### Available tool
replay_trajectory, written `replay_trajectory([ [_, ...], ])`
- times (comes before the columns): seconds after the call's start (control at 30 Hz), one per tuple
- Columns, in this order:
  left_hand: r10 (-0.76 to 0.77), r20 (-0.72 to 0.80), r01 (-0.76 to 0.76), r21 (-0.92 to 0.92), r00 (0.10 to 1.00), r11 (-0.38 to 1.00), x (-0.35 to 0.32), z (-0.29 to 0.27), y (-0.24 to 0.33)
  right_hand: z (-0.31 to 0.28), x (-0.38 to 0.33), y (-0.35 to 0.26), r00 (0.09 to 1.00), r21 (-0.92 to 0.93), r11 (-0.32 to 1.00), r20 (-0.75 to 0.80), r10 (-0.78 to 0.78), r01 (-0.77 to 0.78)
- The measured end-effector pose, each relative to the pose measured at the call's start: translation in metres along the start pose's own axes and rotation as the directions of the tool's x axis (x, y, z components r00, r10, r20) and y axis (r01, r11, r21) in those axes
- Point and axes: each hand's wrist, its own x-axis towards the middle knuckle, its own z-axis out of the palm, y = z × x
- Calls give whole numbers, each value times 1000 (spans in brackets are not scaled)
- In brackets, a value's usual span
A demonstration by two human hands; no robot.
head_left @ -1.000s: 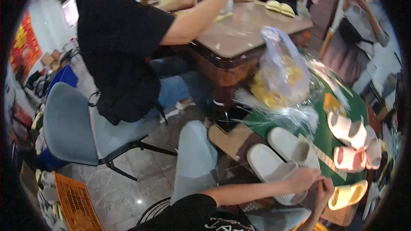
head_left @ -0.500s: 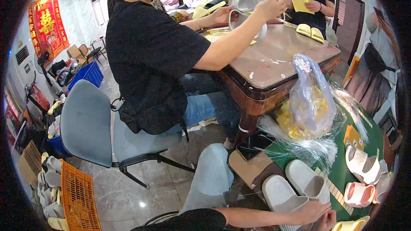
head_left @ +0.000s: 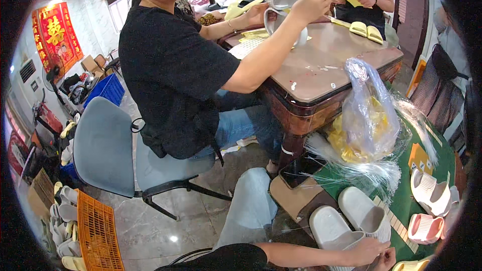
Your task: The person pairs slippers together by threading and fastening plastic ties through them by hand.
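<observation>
A pair of grey slide sandals (head_left: 329, 223) lies side by side on the green table (head_left: 326, 183) in front of me. My left hand (head_left: 369, 251) is over the strap of the nearer grey slide, its fingers pinched together at the right; what they hold is too small to make out. Close beside those fingertips, my right hand (head_left: 387, 259) shows only in part at the lower edge, with its fingers curled. Beyond the hands stand a pink slide (head_left: 424, 228), a yellow slide (head_left: 410, 266) and a whitish slide (head_left: 429, 190).
Clear plastic strands (head_left: 379, 175) and a plastic bag with yellow contents (head_left: 364, 125) lie farther back. A dark phone (head_left: 296, 173) rests at the table's left. A co-worker in black (head_left: 175, 70) holds grey slides (head_left: 288, 0) at a brown table (head_left: 321, 75). An orange crate (head_left: 98, 231) stands left.
The view has shifted slightly. My two hands stay close together beside the grey slides, with little movement. The co-worker has lowered the grey slides' far hand slightly.
</observation>
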Motion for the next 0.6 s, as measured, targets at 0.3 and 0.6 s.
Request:
replay_trajectory([
  [0.3,18,14,-18,33,1000,999,0,12,0,-16,-5,41,989,214,965,25,147,-149],
  [0.6,-141,89,146,-53,986,988,4,2,6,-3,-8,-10,989,-7,989,-1,146,-146],
])
